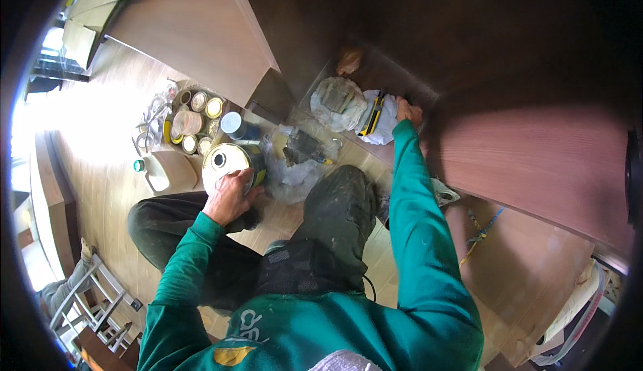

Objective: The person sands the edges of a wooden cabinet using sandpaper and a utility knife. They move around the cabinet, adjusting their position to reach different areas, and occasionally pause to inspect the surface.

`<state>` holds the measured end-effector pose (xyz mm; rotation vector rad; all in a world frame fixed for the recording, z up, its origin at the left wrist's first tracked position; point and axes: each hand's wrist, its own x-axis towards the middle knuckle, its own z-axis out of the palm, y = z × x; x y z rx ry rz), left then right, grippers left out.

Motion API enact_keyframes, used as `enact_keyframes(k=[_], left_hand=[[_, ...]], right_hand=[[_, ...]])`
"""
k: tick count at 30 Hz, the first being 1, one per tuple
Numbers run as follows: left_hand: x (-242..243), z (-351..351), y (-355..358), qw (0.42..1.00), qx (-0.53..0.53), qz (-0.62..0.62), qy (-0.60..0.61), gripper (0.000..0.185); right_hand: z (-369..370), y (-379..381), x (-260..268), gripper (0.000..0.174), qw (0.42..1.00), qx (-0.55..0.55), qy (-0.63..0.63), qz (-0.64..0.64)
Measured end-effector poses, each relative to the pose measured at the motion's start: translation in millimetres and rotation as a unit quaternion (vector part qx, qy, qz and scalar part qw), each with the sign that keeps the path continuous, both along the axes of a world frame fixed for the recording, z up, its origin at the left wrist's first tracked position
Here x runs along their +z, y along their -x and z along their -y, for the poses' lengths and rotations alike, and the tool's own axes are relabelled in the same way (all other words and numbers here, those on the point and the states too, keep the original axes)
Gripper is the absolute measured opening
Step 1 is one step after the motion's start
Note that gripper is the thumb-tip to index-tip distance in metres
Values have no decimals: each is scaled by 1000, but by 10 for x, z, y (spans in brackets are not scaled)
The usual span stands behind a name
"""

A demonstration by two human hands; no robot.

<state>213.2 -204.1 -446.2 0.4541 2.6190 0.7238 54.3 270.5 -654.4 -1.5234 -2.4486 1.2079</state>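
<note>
My left hand (232,195) grips the near edge of a large round metal can (228,162), whose top has a dark-ringed opening. My right hand (409,112) reaches into the dark corner of a wooden cabinet, at the far end of a white cloth (384,125). Its fingers are partly in shadow, and whether they hold anything is unclear. A yellow and black utility knife (372,115) lies on the cloth. To its left is a crumpled pale plastic bag (336,102) with a greyish block on it. Behind them sits a small orange-brown bundle (350,62).
Left of the metal can are a box of small tins (193,120), a jug with a green cap (173,171) and a blue container (240,126). A plastic bag with dark scraps (296,160) lies before my knees. An aluminium stepladder (100,295) is at lower left.
</note>
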Motion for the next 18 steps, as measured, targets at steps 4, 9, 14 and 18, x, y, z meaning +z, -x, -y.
enact_keyframes(k=[4, 9, 14, 18], left_hand=[[122, -200, 84, 987, 86, 67, -120, 40], [667, -794, 339, 895, 129, 168, -392, 38], [1316, -1352, 125, 929, 28, -168, -329, 52], [2178, -1542, 252, 885, -100, -282, -357, 47]], right_hand=[[398, -261, 793, 33, 951, -121, 126, -256], [1604, -1360, 2171, 46, 636, 109, 650, -400], [2086, -1893, 3194, 39, 760, 3, 495, -421], [1724, -2053, 4221, 44, 778, 262, 159, -548]])
